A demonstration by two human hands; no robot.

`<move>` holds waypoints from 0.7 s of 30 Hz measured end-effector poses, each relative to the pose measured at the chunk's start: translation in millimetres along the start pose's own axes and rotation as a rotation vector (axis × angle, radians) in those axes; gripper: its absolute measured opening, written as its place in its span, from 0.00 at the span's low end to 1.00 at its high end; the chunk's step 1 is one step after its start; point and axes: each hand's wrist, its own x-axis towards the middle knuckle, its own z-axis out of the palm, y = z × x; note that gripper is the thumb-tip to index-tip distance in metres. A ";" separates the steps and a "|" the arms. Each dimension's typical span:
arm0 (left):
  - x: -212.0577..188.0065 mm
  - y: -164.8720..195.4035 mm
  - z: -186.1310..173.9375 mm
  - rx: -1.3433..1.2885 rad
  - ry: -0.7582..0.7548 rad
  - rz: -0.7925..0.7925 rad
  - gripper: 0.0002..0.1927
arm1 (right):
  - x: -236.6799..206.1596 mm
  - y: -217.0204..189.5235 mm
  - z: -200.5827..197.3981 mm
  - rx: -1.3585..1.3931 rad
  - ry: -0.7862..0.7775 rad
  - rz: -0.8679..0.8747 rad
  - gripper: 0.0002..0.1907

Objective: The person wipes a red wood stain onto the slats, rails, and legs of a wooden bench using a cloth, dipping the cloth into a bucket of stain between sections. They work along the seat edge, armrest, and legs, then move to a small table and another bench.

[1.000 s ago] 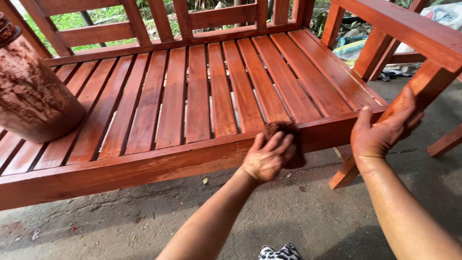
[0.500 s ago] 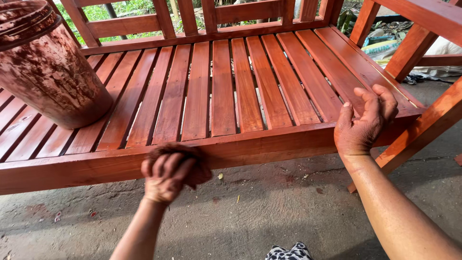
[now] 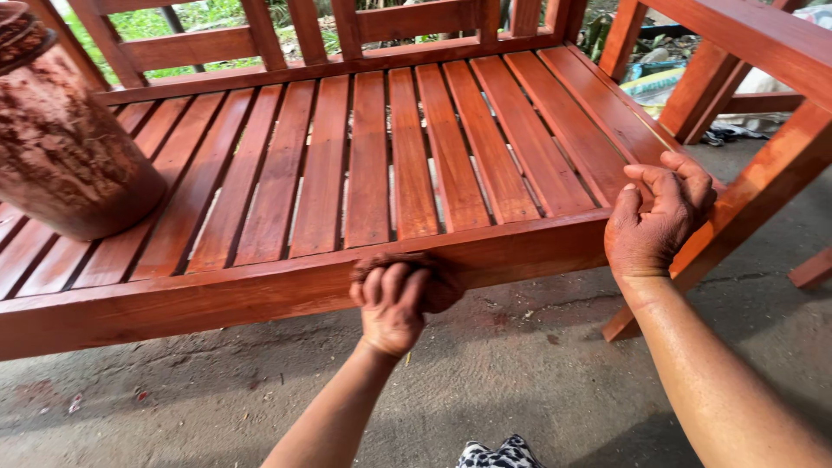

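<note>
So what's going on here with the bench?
A person is working on a reddish-brown slatted wooden bench outdoors. Their left hand presses a stain-soaked rag against the bench's front rail, while the right hand rests on the seat's front right corner by the armrest post. A stain-smeared container sits on the slats at the left. The ground below is bare concrete.

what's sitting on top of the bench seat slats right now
A stain-smeared container stands on the slats at the far left. The right hand rests on the seat's right front corner. The slats under the container are covered.
</note>
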 end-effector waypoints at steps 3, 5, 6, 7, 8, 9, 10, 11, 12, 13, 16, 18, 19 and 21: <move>13.6 34.8 31.4 -0.071 -0.098 0.183 0.27 | 4.5 12.9 -19.0 -0.055 0.007 -0.057 0.09; 24.0 55.8 54.5 -0.094 -0.205 0.311 0.31 | 4.7 24.9 -28.7 -0.143 0.014 -0.144 0.09; 28.9 67.4 66.3 -0.118 -0.266 0.346 0.32 | 3.5 30.8 -32.4 -0.166 0.023 -0.155 0.08; 32.6 80.6 77.3 -0.143 -0.325 0.383 0.33 | 3.0 36.7 -37.4 -0.190 0.032 -0.168 0.08; 36.7 93.1 87.8 -0.113 -0.288 0.425 0.31 | 3.5 42.2 -42.6 -0.215 0.045 -0.183 0.08; 41.5 104.3 98.1 -0.082 -0.251 0.467 0.28 | 3.6 47.0 -47.6 -0.238 0.058 -0.197 0.07; 45.8 116.3 108.0 -0.051 -0.215 0.506 0.26 | 3.9 51.3 -52.5 -0.262 0.069 -0.211 0.06; 51.8 130.8 118.9 -0.105 -0.208 0.511 0.25 | 4.9 55.1 -58.9 -0.285 0.065 -0.215 0.07; 58.9 144.9 130.2 -0.159 -0.203 0.516 0.25 | 6.1 58.6 -66.7 -0.308 0.061 -0.217 0.08; 64.1 154.3 138.6 -0.215 -0.200 0.524 0.25 | 6.6 61.7 -74.0 -0.332 0.058 -0.217 0.09; 75.4 179.9 155.2 -0.200 -0.316 0.609 0.21 | 9.3 70.1 -94.8 -0.359 0.046 -0.207 0.12; 91.0 203.0 167.7 -0.229 -0.262 0.661 0.19 | 9.9 75.1 -106.8 -0.419 0.055 -0.221 0.09; 98.0 217.0 173.2 -0.244 -0.238 0.687 0.19 | 8.3 77.0 -112.8 -0.449 0.059 -0.225 0.08; 115.0 244.6 187.5 -0.202 -0.335 0.752 0.16 | 5.3 80.2 -124.1 -0.450 0.056 -0.198 0.08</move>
